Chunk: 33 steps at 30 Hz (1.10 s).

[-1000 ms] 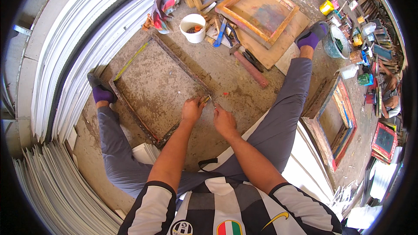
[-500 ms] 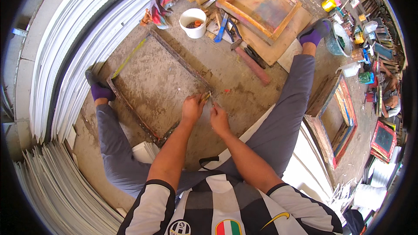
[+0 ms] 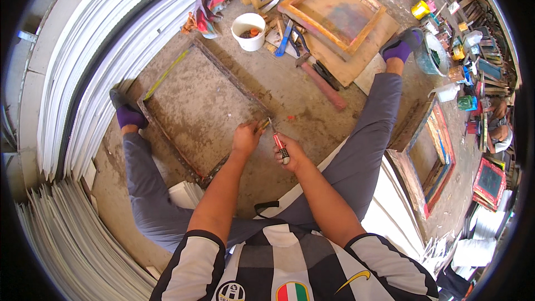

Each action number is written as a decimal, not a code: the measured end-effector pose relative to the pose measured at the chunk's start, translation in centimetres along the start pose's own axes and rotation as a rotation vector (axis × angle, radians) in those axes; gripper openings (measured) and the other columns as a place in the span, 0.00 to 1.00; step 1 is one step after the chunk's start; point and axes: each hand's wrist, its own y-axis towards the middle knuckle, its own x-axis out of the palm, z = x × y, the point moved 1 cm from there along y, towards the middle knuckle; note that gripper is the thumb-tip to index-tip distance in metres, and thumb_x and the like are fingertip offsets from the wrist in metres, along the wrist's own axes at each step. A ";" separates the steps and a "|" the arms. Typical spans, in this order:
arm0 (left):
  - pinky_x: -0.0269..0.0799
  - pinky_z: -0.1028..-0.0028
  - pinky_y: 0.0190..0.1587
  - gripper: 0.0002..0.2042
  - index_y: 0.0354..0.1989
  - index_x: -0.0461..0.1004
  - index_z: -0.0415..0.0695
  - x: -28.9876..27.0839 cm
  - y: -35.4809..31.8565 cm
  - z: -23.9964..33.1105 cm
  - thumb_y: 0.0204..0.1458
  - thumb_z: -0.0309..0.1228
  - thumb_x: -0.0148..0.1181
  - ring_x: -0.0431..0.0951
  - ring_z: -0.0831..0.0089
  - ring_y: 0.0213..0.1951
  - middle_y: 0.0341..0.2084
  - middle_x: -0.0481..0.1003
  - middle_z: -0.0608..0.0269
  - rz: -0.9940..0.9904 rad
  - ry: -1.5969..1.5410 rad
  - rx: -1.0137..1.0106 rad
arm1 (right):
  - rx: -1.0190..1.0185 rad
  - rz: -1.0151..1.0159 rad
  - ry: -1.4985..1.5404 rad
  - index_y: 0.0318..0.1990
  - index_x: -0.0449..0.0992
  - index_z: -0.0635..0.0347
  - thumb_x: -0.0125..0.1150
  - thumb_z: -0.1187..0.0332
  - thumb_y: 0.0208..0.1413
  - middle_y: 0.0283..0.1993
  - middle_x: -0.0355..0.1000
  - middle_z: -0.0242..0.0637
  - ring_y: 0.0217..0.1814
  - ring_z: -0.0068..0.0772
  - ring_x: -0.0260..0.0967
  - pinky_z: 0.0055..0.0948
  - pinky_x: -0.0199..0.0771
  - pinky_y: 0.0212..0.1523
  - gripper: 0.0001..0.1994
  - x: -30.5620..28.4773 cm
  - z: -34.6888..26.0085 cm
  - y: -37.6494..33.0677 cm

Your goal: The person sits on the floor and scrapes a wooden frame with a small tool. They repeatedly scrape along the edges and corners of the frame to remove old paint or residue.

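A worn, dark wooden frame (image 3: 228, 78) lies on the floor between my legs, with a yellow-green strip along its far left side. My left hand (image 3: 246, 138) is closed at the frame's near right corner, fingers pinched around a small yellowish piece that I cannot make out clearly. My right hand (image 3: 292, 155) grips a screwdriver (image 3: 280, 146) with a red and black handle. Its thin shaft points away from me, the tip close to that same corner and to my left fingertips. Whether the tip touches the wood cannot be seen.
Beyond the frame stand a white bucket (image 3: 248, 32), a blue-handled tool (image 3: 284, 39) and a hammer (image 3: 320, 83). An orange-brown frame (image 3: 334, 14) rests on a board. Stacked white sheets (image 3: 111, 67) line the left; another wooden frame (image 3: 429, 159) and paint containers (image 3: 440, 53) are right.
My right hand has shifted slightly right and turned, so the screwdriver's red and black handle now shows. My left hand and the frame have stayed in place.
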 end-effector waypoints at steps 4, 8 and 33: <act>0.75 0.54 0.47 0.21 0.51 0.79 0.37 0.1 0.2 -0.4 0.49 0.34 0.71 0.80 0.46 0.43 0.36 0.80 0.45 -0.043 -0.012 -0.007 | -0.059 0.048 -0.148 0.68 0.69 0.47 0.57 0.57 0.67 0.24 0.70 0.35 0.17 0.30 0.65 0.34 0.65 0.16 0.23 0.4 -0.6 -0.7; 0.74 0.54 0.51 0.23 0.56 0.76 0.38 0.7 -0.2 -0.5 0.50 0.31 0.69 0.78 0.46 0.48 0.42 0.78 0.44 0.011 0.042 0.090 | -0.196 0.193 -0.647 0.64 0.74 0.52 0.61 0.56 0.64 0.28 0.74 0.35 0.22 0.29 0.69 0.33 0.70 0.25 0.23 1.5 -2.9 -2.5; 0.73 0.55 0.54 0.23 0.57 0.72 0.34 3.1 -2.4 1.2 0.51 0.27 0.63 0.74 0.46 0.50 0.46 0.75 0.45 -0.307 0.038 0.332 | -0.724 0.523 -1.377 0.49 0.76 0.60 0.62 0.54 0.60 0.45 0.77 0.56 0.49 0.63 0.74 0.53 0.72 0.48 0.19 -1.8 -4.7 0.1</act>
